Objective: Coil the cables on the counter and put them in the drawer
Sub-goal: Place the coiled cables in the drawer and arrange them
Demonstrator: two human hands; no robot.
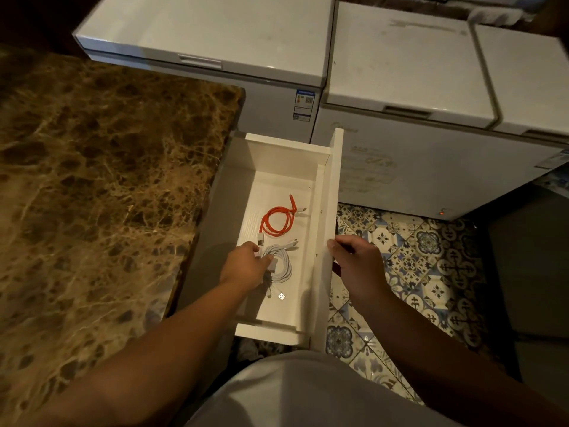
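Beside veined marble, left hand (246, 266) fingers pinch coiled white cable (281, 266); right hand (358, 266) grips drawer front (331, 217).

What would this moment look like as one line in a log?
left hand: holds white cable in drawer | right hand: grips drawer front | red cable: coiled inside

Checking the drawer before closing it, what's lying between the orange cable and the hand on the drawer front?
Head view: only bare drawer floor between the orange cable and the right hand.
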